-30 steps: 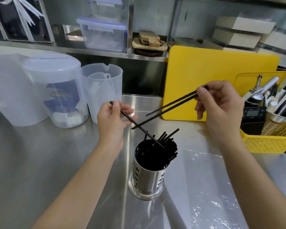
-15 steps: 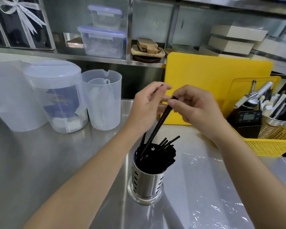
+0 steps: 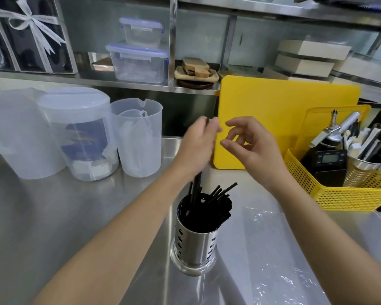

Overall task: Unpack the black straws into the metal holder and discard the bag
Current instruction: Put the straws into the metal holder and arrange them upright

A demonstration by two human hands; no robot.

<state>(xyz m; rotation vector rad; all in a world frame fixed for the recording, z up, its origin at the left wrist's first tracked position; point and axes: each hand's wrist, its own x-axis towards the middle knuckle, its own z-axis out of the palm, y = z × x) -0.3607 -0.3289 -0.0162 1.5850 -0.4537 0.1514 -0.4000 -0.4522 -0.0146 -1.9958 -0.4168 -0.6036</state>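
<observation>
From the head camera I see my left hand (image 3: 199,146) closed around a few black straws (image 3: 196,186), gripping them near their upper ends; the lower ends reach down into the metal holder (image 3: 195,245). The hand is blurred, so I cannot count the straws it holds. The holder stands upright on the steel counter (image 3: 53,216), between my forearms, already packed with black straws, several leaning out to the right past its rim. My right hand (image 3: 251,146) hovers just beside the left, fingers loosely curled and spread, with nothing in it. The clear plastic bag (image 3: 273,249) lies flat on the counter just right of the holder, under my right forearm. Behind the hands a yellow cutting board (image 3: 284,106) leans upright, with a yellow basket (image 3: 339,194) to its right.
</observation>
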